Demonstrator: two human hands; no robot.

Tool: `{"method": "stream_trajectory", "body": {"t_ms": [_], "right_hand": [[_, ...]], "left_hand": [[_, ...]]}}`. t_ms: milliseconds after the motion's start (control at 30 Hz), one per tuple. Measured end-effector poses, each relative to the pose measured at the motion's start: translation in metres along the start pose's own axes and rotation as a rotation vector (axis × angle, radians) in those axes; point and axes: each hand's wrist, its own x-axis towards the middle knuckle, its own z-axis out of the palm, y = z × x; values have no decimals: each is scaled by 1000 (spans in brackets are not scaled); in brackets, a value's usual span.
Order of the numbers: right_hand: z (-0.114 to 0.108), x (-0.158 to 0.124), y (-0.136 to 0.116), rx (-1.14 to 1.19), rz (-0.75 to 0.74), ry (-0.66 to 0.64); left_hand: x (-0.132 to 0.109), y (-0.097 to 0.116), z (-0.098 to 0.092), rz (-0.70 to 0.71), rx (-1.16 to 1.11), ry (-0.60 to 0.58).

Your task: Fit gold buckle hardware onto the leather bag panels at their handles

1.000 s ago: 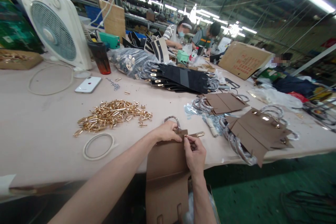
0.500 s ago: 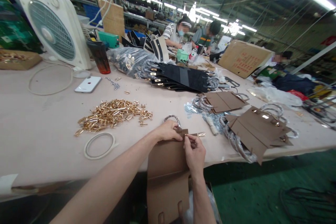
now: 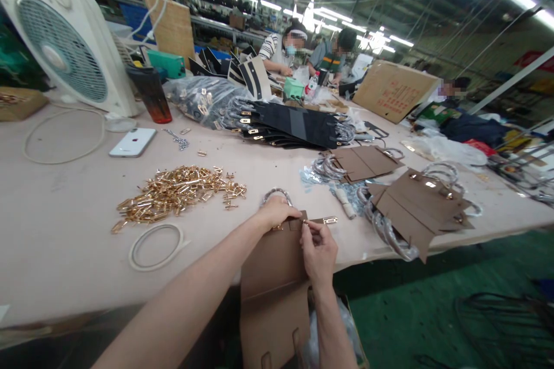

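A brown leather-like bag panel [image 3: 274,265] lies over the table's front edge and hangs down below it. Gripping the panel's top edge is my left hand [image 3: 279,213], beside a plastic-wrapped handle [image 3: 276,191]. My right hand [image 3: 319,245] is closed in a pinch at the panel's upper right corner, on a small gold piece that is mostly hidden by the fingers. A strap end with a gold fitting [image 3: 329,220] sticks out to the right, just above that hand. Left of the hands lies a pile of gold metal fittings [image 3: 177,190].
A tape roll [image 3: 156,247], phone [image 3: 132,142], tumbler [image 3: 151,94] and fan [image 3: 64,40] are on the left. Black bag pieces [image 3: 294,124] lie behind, brown bag pieces [image 3: 419,204] at right. People work beyond, near a carton [image 3: 393,91].
The view has shifted slightly, so the table items sit further left. My left hand has turned a little and a gold fitting now shows below it. My right hand keeps its pinch.
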Motion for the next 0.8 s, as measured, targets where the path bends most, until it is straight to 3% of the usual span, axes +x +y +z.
{"method": "stream_trajectory", "body": {"t_ms": [200,533,667,800], "right_hand": [[3,-1,0,-101,-125,12],[8,2,-2,-185,-121,-53],[9,1,-4,-276,-148,-13],[0,1,-5,-135,-102,-54]], "left_hand": [[1,-2,-2,14,71,10],[7,-11,-1,61,52,1],[6,-11,-1,83,39,-21],[4,-10,-1,107,7,-55]]}}
